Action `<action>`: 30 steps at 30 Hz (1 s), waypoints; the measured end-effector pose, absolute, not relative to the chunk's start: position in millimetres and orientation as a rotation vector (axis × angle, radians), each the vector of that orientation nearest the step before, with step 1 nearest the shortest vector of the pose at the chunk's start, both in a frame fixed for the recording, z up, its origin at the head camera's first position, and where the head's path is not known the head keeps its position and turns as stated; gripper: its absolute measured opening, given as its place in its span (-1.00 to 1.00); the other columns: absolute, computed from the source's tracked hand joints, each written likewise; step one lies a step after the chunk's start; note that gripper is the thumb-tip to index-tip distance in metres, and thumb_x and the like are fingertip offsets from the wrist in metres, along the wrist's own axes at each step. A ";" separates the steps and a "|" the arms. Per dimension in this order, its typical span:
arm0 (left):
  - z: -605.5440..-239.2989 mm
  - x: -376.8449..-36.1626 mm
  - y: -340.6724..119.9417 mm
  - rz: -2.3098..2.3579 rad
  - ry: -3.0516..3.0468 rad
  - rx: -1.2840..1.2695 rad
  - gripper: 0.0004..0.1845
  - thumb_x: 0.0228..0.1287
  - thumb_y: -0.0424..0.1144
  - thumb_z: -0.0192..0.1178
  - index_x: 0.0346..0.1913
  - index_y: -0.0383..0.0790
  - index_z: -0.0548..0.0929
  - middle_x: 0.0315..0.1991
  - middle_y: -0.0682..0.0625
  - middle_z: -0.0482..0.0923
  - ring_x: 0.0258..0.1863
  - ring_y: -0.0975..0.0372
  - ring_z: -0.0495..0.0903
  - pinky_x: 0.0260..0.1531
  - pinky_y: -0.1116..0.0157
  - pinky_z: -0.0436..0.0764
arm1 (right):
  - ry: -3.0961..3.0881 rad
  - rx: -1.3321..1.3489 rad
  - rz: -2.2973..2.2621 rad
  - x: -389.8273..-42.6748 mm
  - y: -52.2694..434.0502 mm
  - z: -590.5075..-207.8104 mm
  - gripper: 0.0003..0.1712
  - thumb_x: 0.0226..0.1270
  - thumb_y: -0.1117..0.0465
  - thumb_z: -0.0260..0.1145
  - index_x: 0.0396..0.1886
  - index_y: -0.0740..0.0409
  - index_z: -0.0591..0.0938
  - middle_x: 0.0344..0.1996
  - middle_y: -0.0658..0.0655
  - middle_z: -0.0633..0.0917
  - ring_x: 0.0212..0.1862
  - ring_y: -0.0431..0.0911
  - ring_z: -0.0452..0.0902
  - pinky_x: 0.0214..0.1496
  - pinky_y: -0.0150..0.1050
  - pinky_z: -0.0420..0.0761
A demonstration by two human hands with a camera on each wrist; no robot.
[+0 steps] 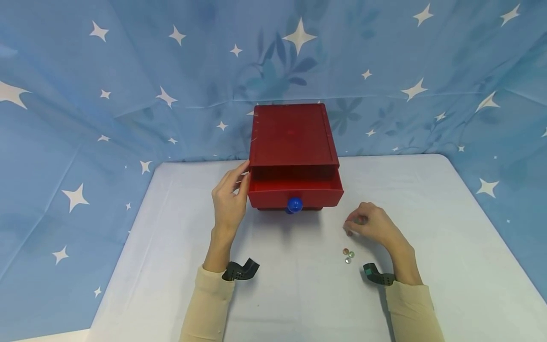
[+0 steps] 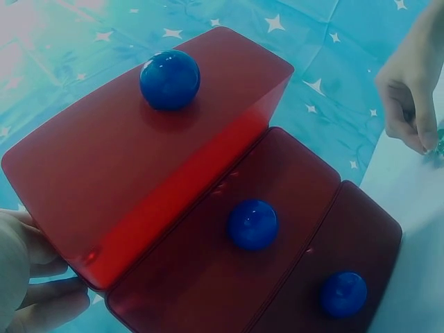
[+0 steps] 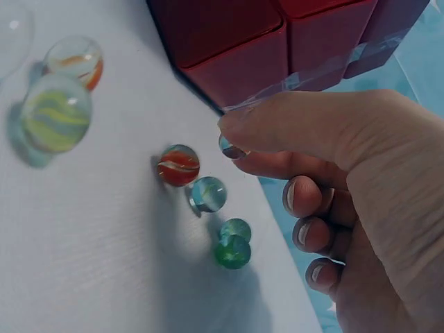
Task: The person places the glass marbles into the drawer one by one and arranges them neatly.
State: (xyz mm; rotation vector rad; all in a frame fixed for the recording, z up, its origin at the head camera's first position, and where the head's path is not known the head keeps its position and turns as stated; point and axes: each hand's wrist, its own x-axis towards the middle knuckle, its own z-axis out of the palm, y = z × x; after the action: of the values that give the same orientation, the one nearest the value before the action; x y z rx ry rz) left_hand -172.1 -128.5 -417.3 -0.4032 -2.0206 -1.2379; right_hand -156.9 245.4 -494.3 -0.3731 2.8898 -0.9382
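Three drawers sit in the red box (image 1: 292, 142) at the far middle — the top drawer (image 1: 296, 191) is pulled out. Left hand (image 1: 229, 199) rests flat-fingered against its side, steadying it. Right hand (image 1: 371, 223) pinches one marble (image 3: 229, 147); more marbles (image 1: 348, 255) lie near.

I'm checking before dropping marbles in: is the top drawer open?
Open. The top drawer juts forward of the red box, showing a gap behind its front.

Bare table (image 1: 299, 294) lies open before the red drawer box (image 1: 292, 137); marbles (image 1: 348, 254) dot the right.
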 end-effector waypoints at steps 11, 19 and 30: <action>-418.4 -170.8 -129.0 -1.249 -2.024 -0.398 -0.64 0.39 -0.36 0.22 0.22 -0.19 0.66 -0.01 -0.14 0.74 -0.19 0.08 0.77 -0.18 0.16 0.79 | 2.946 -0.448 -1.003 -153.7 247.3 -487.6 -0.93 0.15 0.26 0.47 -0.36 0.00 0.76 -0.48 -0.04 0.54 -0.25 -0.13 0.39 -0.18 -0.24 0.46; -415.3 -170.7 -128.4 -1.250 -2.035 -0.402 -0.63 0.39 -0.36 0.22 0.22 -0.20 0.65 0.00 -0.15 0.73 -0.16 0.08 0.77 -0.16 0.19 0.78 | 2.941 -0.384 -0.998 -151.9 246.7 -481.0 -0.93 0.19 0.23 0.43 -0.31 0.07 0.75 -0.46 -0.03 0.58 -0.22 -0.07 0.42 -0.21 -0.24 0.47; -414.2 -169.4 -129.9 -1.226 -2.056 -0.403 -0.62 0.39 -0.36 0.23 0.24 -0.18 0.64 0.01 -0.15 0.73 -0.15 0.09 0.77 -0.16 0.18 0.78 | 3.092 -0.476 -1.044 -148.5 244.1 -473.9 -0.94 0.17 0.25 0.45 -0.35 0.02 0.74 -0.49 -0.08 0.57 -0.29 -0.17 0.38 -0.32 -0.33 0.43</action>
State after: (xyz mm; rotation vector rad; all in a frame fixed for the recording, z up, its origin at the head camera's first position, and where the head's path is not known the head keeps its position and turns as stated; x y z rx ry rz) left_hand -169.4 -129.9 -414.2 -0.4029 -2.0563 -1.2263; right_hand -148.5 244.1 -473.9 -0.4765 3.0922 -1.0437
